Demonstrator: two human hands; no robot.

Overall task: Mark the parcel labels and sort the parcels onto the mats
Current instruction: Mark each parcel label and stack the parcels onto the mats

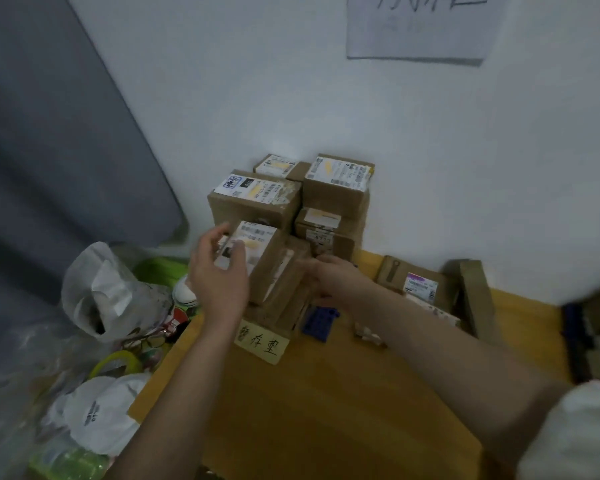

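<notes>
Several brown cardboard parcels with white labels are stacked against the wall at the far end of a yellow mat [326,393]. The front parcel [267,261] stands tilted, its label facing up. My left hand [219,271] hovers at its left side with fingers loosely spread, thumb near the label; contact is unclear. My right hand [333,278] reaches to the parcel's right side, its fingers hidden behind low boxes. A handwritten paper tag [261,341] lies on the mat in front of the stack. Another labelled parcel [420,282] lies flat to the right.
White plastic bags [108,292], a roll of yellow tape [118,362] and clutter fill the floor to the left. A blue plastic piece [319,322] lies on the mat. A grey curtain [49,150] hangs left. A paper sheet [420,26] is stuck on the wall.
</notes>
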